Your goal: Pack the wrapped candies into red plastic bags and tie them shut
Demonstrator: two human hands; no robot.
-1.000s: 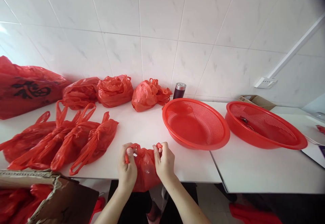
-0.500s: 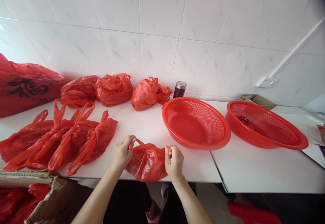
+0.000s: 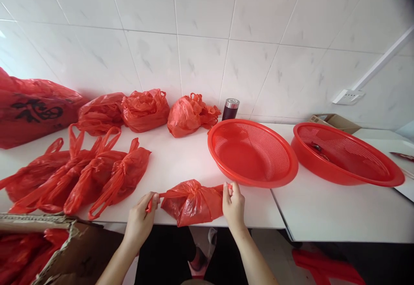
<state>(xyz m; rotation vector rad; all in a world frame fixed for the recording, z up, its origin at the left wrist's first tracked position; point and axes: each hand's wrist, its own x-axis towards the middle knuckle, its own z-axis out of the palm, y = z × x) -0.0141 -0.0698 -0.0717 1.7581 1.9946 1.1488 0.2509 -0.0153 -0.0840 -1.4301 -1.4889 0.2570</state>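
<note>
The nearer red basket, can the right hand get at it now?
Probably yes: nothing stands between the right hand and the nearer red basket, though that hand grips one end of a red bag.

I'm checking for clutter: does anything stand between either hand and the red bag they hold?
Nothing visible: the left hand and right hand each grip an end of that red bag. The nearer red basket lies beyond the right hand.

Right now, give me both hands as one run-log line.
left hand: holds red bag end | right hand: holds opposite end | red bag: gathered mid-top, at table edge
</note>
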